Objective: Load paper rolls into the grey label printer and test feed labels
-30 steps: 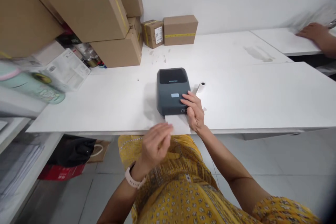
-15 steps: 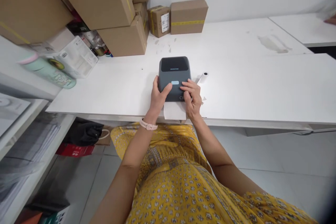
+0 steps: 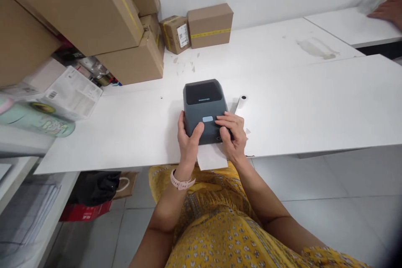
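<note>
Bottle (image 3: 52, 121), pale green with pink at the upper end: far left of the printer, lying at a slant.
White box (image 3: 73, 92), printed: left of the printer, just beside the bottle.
Large carton (image 3: 91, 12), yellow tape: behind and left of the printer, resting on a lower carton (image 3: 132, 60).
Black bundle (image 3: 97, 188): below and left of the printer, lower than the table.
Small carton (image 3: 174, 35), white label: behind the printer, slightly left.
Left hand (image 3: 187, 144), pink band (image 3: 182, 182) on its wrist: clasping the printer's left side near the front, thumb on top, fingers down the flank.
Printer (image 3: 204, 111), dark grey, black panel at the rear, pale blue patch on top: on the white table (image 3: 298, 109), near its front edge.
Carton (image 3: 210, 27), yellow tape: behind the printer, beside the small carton.
Paper (image 3: 212, 157), white: at the printer's front, reaching past the table edge.
Right hand (image 3: 235, 134): at the printer's front right corner, fingers on top, thumb bent near the front; cannot tell whether it grips or merely rests.
Paper roll (image 3: 241, 101), white: just right of the printer.
Another person's hand (image 3: 387, 10): far right, behind the printer.
</note>
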### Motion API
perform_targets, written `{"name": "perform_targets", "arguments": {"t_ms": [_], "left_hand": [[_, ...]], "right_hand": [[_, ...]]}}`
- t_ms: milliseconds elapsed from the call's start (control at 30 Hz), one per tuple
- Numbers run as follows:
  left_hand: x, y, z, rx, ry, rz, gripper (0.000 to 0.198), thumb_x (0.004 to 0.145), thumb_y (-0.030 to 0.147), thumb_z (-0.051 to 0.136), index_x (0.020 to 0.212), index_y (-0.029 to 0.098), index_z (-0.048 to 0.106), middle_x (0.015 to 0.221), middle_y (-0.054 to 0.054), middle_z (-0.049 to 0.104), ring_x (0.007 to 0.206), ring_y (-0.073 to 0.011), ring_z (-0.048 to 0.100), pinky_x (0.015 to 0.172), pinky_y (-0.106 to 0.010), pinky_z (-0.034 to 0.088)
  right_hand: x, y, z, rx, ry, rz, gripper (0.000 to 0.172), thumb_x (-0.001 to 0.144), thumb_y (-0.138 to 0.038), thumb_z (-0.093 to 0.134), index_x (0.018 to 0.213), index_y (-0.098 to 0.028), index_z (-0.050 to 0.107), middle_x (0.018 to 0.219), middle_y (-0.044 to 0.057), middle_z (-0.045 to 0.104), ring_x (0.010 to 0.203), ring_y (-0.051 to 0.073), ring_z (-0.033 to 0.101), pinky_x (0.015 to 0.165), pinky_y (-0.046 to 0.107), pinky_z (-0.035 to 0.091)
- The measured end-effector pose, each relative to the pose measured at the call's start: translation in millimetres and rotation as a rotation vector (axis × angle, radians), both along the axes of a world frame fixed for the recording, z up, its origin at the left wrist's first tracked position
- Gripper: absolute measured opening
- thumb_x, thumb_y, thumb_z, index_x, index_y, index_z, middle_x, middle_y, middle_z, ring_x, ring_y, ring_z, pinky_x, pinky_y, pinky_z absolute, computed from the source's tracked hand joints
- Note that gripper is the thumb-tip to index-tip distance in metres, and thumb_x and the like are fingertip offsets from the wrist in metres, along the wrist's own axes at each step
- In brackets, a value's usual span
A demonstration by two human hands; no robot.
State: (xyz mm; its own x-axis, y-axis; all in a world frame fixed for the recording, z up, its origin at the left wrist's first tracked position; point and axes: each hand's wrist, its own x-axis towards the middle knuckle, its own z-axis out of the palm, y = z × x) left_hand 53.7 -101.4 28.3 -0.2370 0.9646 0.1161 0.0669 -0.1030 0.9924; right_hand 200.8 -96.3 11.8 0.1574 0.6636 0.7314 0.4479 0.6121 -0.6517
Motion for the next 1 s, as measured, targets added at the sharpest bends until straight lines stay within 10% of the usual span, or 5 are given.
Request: {"name": "perform_targets", "arguments": {"t_ms": [633,1000], "left_hand": [[3,-3,4.3,-0.031,-0.071,0.002,0.087,0.091,0.056,0.073,0.164,0.031,0.033,0.171,-0.009,0.041,0.156,-0.0341,0.044,0.127,-0.048,0.043],[-1,-3,8.0,-0.025,-0.171,-0.011,0.087,0.084,0.051,0.081,0.159,0.028,0.042,0.171,-0.012,0.040,0.157,-0.0344,0.042,0.127,-0.047,0.041]], "right_hand": [[7,4,7.5,-0.009,-0.167,0.077,0.046,0.109,-0.051,0.034,0.133,-0.042,0.073,0.113,0.008,0.068,0.119,0.032,0.058,0.106,0.058,0.043],[9,5,27.1,-0.075,-0.386,0.031,0.040,0.112,-0.045,0.039,0.115,-0.033,0.076,0.131,0.006,0.069,0.119,0.028,0.057,0.103,0.052,0.036]]}}
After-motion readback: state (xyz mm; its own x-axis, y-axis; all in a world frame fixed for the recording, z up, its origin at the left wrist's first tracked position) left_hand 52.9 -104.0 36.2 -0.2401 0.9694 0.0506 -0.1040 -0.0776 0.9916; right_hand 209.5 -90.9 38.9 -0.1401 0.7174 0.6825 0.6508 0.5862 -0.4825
